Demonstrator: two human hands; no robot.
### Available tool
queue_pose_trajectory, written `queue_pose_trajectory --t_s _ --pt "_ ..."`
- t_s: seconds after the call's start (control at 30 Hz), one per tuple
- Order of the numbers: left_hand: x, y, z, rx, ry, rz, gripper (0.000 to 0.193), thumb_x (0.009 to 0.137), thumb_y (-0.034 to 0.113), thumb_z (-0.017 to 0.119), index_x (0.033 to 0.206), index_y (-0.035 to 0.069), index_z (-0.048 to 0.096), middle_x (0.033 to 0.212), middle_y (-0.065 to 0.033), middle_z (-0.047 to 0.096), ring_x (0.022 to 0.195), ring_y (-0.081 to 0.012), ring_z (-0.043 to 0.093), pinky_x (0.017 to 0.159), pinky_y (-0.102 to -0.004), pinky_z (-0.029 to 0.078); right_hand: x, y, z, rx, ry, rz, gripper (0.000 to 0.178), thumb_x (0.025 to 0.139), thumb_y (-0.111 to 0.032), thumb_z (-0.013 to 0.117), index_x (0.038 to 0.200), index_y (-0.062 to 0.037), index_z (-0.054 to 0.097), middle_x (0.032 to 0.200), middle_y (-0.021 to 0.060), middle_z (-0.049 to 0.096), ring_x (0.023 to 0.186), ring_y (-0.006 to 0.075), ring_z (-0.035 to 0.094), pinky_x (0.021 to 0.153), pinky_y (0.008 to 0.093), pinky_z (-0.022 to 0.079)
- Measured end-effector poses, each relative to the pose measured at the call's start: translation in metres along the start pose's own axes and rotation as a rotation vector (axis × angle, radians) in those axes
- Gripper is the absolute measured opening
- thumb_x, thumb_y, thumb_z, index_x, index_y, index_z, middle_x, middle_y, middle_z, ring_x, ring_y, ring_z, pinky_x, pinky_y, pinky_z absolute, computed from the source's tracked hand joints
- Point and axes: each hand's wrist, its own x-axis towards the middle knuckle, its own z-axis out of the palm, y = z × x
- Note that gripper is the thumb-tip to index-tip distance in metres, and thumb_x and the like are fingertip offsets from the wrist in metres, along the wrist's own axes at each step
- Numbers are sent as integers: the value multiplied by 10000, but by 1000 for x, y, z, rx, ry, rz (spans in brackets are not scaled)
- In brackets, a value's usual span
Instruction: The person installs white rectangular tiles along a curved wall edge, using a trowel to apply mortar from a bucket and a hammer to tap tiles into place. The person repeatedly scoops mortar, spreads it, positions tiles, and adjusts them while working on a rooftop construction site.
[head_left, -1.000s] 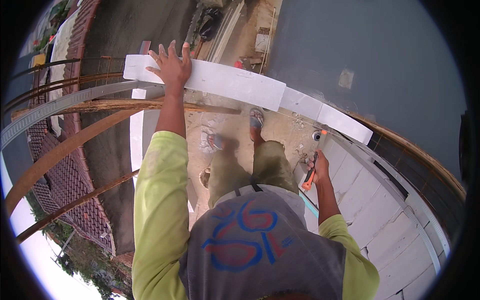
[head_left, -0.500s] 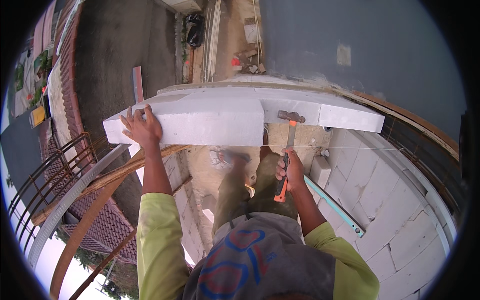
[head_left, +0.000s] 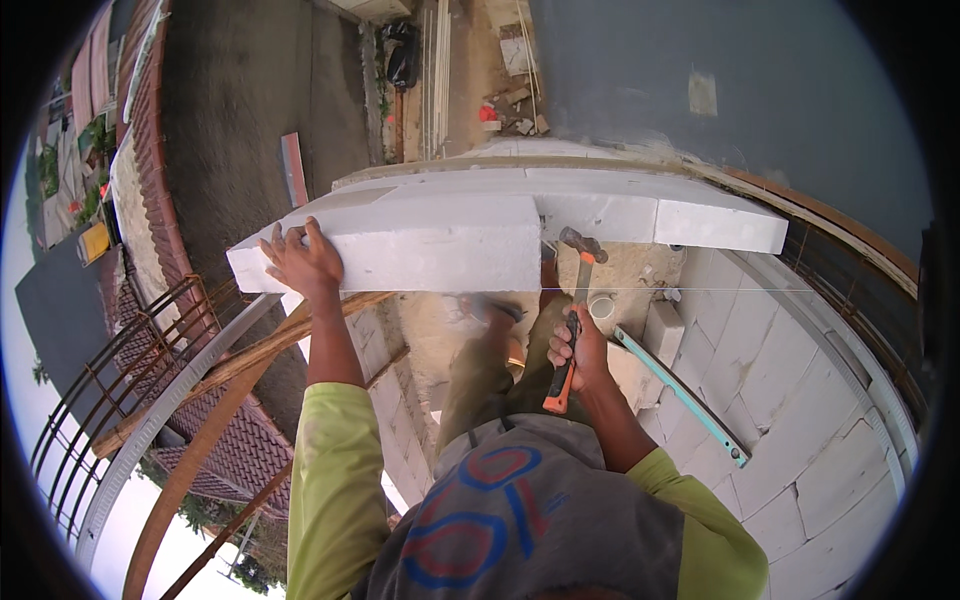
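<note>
Head view: hands well apart. Left hand (head_left: 305, 262) — fingers spread, laid on the left end of the large white block (head_left: 435, 245), far side of the scene. Right hand (head_left: 578, 352) closed round the handle of the hammer (head_left: 584, 275); hammer head near the block's right end — contact unclear. Teal level (head_left: 690, 402) farther right.

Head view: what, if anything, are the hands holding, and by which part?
The right hand holds a hammer by its handle. The left hand rests open on a white block near its left end.
</note>
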Motion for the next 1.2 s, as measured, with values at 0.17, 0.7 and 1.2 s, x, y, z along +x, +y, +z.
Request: queue_pose_trajectory --t_s 0.17,0.7,1.2 --pt "0 -6 4 -22 17 37 497 1045 420 544 1270 58 800 1694 -135 493 1687 -379 190 1320 -711 120 28 57 -53 572 93 190 390 1163 -491 475 984 -155 556 769 2 544 667 137 569 584 319 546" --pt "-1 -2 -2 -32 -10 41 503 1044 378 507 1292 52 798 1686 -136 504 1684 -385 206 1324 -709 115 53 108 25 821 -79 370 290 1133 -357 590 1140 -72 647 792 -17 582 577 93 582 554 280 547" --pt "-10 6 -12 -76 11 2 472 1016 382 544 1253 63 800 1694 -147 491 1692 -363 194 1329 -691 95 13 33 -43 120 328 -119 274 1148 -422 521 998 -192 519 748 -31 484 546 108 485 493 305 450"
